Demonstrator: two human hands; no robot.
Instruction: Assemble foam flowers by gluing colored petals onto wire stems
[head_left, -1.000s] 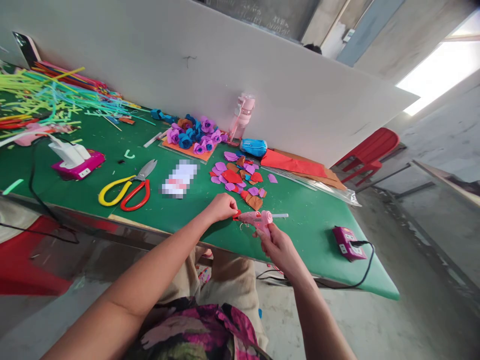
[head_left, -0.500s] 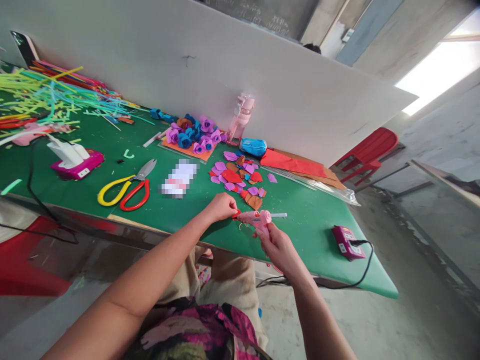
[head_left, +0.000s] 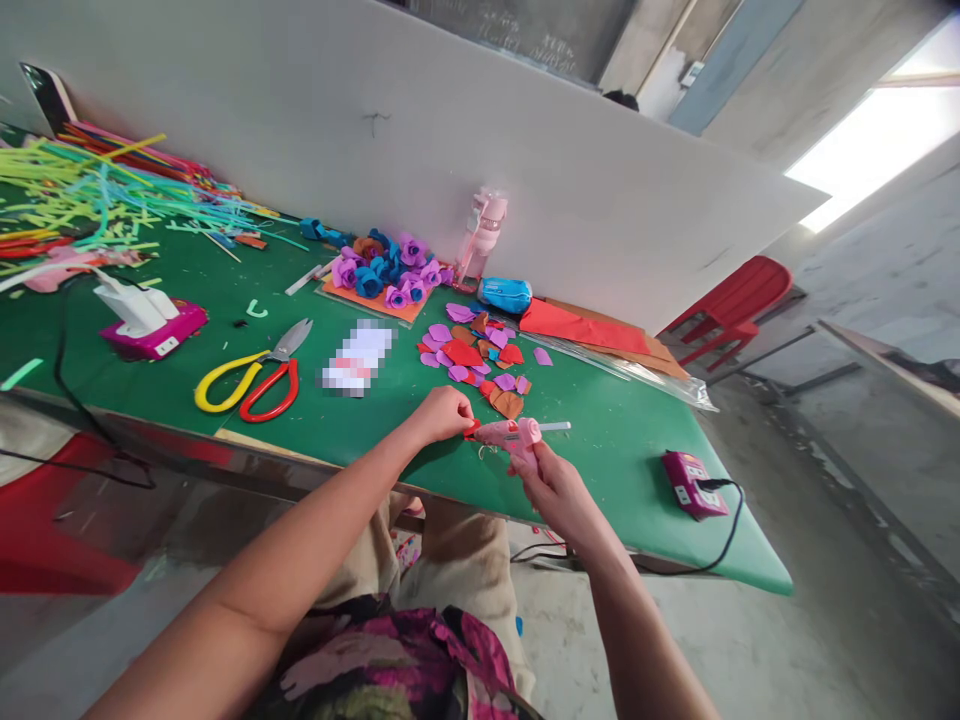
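Note:
My right hand (head_left: 546,478) is wrapped round the handle of a pink glue gun (head_left: 517,436), which has a whitish glue stick (head_left: 556,427) poking out of its back. The nozzle points left, up against a small red petal piece (head_left: 472,430). That piece is pinched in the fingers of my left hand (head_left: 446,414), just over the green table; whether the nozzle touches it, I cannot tell. Beyond my hands lies a loose pile of cut petals (head_left: 463,354) in purple, red and brown. Farther back, finished purple and blue flowers (head_left: 384,268) rest on an orange sheet.
Yellow-and-red-handled scissors (head_left: 259,372) lie left of a blurred card (head_left: 358,358). Magenta power sockets (head_left: 695,484) sit at the right, with others (head_left: 156,328) at the left. A pink bottle (head_left: 481,236), a blue pouch (head_left: 505,294) and red sheets (head_left: 585,328) line the partition. Colourful strips (head_left: 112,190) fill the far left.
Both hands, the glue gun and the red petal piece stay in nearly the same place. The view has shifted very slightly.

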